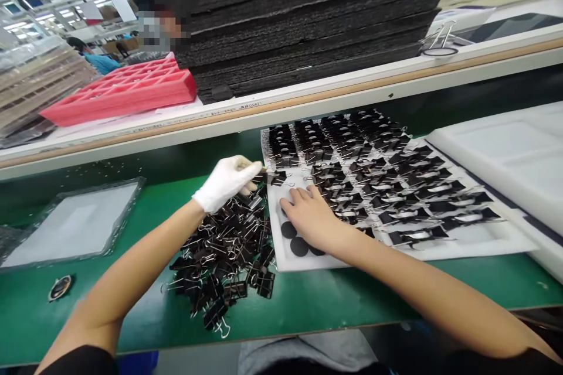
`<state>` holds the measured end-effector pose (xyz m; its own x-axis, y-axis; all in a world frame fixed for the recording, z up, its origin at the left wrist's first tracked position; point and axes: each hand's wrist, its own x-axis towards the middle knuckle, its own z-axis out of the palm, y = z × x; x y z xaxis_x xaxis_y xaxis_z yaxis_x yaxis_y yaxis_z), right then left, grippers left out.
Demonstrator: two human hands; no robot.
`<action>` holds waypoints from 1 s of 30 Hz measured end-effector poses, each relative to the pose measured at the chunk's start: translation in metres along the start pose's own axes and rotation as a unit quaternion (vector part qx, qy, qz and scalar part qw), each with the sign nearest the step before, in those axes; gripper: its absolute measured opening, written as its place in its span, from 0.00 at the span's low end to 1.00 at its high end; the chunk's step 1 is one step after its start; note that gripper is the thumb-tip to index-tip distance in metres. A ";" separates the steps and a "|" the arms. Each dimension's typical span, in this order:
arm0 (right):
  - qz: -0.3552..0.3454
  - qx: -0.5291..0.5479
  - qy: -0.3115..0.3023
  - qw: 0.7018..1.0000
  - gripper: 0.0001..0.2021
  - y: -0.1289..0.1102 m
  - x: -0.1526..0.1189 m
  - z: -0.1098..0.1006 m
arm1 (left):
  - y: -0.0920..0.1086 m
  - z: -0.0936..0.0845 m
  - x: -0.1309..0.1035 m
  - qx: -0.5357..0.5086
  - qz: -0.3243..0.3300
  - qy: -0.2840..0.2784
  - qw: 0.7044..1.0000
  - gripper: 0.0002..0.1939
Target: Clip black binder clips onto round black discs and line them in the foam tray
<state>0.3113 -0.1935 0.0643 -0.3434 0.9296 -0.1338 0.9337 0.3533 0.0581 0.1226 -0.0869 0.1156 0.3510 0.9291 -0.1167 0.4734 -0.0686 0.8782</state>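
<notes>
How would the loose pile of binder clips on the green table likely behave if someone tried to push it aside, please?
The pile of binder clips would probably drag as a clump, since the wire handles look interlocked. Clips at the edge might scatter. Each clip looks small, stiff and light, and their flat sides make rolling unlikely on the green table.

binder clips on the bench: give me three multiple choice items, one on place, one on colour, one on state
1. Where is the loose pile of clips?
A. on the green bench, left of the white tray
B. on the red tray
C. on the upper shelf

2. What colour is the glove on the left hand?
A. blue
B. white
C. black

3. How is the right hand?
A. gloved and in a fist
B. raised off the tray
C. bare, resting flat on the tray

Answers: 1 A, the pile lies on the green surface beside the tray. 2 B, the glove is plainly white. 3 C, the ungloved fingers are spread on the tray by the black discs.
</notes>
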 end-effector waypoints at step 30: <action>-0.007 0.024 -0.041 0.999 0.20 -0.003 -0.003 -0.006 | 0.003 0.037 0.049 0.534 0.203 -0.098 0.815 0.17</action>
<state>0.3084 -0.1967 0.0706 -0.3489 0.9120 -0.2157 0.9332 0.3591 0.0087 0.1708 -0.0544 0.0951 0.7268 0.6820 -0.0812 0.6823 -0.7305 -0.0286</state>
